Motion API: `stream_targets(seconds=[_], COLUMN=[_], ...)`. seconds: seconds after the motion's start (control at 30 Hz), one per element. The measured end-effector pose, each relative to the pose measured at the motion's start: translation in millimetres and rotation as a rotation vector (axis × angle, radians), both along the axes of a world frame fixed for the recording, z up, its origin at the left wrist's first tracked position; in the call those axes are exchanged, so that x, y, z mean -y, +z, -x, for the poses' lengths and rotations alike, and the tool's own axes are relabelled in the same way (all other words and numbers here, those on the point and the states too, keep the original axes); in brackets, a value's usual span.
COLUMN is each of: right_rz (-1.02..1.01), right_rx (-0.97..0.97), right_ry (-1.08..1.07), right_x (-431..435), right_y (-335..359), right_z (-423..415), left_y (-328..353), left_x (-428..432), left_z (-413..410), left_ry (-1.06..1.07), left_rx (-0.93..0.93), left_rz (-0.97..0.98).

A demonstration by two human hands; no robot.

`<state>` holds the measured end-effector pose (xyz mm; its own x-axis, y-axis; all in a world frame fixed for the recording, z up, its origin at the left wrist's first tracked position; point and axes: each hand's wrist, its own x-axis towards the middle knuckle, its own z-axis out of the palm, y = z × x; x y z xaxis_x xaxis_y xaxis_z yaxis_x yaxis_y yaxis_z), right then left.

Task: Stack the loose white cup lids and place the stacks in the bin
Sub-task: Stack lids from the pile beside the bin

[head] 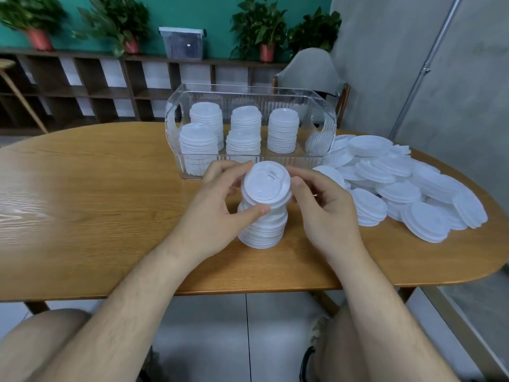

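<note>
Head view: our left hand (217, 205) and right hand (322, 208) pinch a round white plastic cup lid (266, 184) atop the unfinished white lid stack (261, 230); just beyond, the clear ribbed plastic bin (321, 139) holds five finished stacks (283, 130), while rightward a big heap of loose lids (399, 188) waits.

Single head-worn wide-angle view, facing forward and down, close over table (110, 188) near edge.

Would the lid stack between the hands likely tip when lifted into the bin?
Probably tippy: the stack stands tall on a narrow base, and its top lid sits tilted. It looks like light, thin plastic, so lifting should take little force.
</note>
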<state>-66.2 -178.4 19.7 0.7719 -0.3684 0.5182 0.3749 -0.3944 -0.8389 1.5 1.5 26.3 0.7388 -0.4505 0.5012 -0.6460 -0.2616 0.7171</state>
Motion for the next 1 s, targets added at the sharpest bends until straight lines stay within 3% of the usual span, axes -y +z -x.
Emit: stream_targets(seconds=[0.3,1.0], right_rz=[0.194,0.197], right_rx=[-0.212,-0.291], right_ry=[0.093,0.087], right_x=[10.7,23.3], right_y=[-10.4,-8.6], right_z=[9.2,15.5], left_y=[-9.3,-14.7], left_x=[-5.7,6.6], left_z=[0.0,7.1], left_ry=[0.007,-0.045], left_rx=[-0.069,-0.170], left_rz=[-0.085,-0.158])
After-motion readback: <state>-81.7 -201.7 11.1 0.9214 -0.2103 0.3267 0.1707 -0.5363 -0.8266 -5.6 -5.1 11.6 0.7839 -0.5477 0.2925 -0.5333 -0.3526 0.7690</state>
